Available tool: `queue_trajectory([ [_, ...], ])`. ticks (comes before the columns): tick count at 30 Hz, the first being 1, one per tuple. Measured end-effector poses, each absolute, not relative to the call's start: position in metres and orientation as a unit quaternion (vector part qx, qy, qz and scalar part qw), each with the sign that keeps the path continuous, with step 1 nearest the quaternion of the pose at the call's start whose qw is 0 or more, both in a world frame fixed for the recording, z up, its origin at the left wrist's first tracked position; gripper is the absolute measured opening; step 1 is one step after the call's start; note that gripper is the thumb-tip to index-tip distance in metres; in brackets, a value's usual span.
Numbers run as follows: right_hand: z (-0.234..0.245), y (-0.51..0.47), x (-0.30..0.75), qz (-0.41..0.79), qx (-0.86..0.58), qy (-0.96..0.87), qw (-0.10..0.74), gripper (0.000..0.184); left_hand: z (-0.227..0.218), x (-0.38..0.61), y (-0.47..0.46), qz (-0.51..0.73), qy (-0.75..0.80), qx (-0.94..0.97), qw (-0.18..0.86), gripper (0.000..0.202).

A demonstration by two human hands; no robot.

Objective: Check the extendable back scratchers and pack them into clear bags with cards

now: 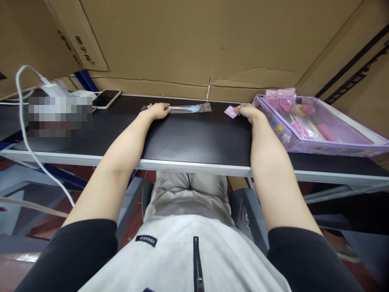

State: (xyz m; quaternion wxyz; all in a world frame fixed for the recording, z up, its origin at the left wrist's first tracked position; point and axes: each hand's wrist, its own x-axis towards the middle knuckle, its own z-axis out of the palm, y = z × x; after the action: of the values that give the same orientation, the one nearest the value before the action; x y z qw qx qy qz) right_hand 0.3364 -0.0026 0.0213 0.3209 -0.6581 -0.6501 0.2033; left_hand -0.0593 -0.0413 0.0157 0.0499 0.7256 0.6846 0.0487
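My left hand (158,110) rests on the black table (188,138) at its far side, its fingers closed on the left end of a long clear plastic bag (190,108) that holds a light blue item. My right hand (247,111) lies further right and pinches a small pink card (231,112) by its edge. The bag lies flat between my two hands, along the table's back edge.
A purple toy box (316,125) with pink items stands at the right of the table. A phone (107,98) and a white charger with cable (48,87) lie at the back left. Cardboard sheets (194,44) wall off the far side.
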Motion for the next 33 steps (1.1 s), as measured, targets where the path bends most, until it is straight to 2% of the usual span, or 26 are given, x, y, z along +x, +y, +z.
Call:
queue_trajectory([
  [5,0.027,-0.008,0.329,0.241,-0.699,-0.601,0.304,0.041,0.015,-0.06,-0.04,0.043,0.687,0.724,0.046,0.066],
  [16,0.026,-0.007,0.324,0.212,-0.72,-0.598,0.283,0.041,0.017,-0.06,-0.042,0.036,0.687,0.724,0.048,0.067],
  [28,0.021,-0.002,0.321,0.194,-0.727,-0.588,0.296,0.031,0.017,-0.06,-0.042,0.036,0.692,0.719,0.052,0.067],
  [33,0.031,-0.013,0.318,0.192,-0.725,-0.61,0.258,0.038,0.018,-0.059,-0.043,0.03,0.692,0.72,0.047,0.067],
])
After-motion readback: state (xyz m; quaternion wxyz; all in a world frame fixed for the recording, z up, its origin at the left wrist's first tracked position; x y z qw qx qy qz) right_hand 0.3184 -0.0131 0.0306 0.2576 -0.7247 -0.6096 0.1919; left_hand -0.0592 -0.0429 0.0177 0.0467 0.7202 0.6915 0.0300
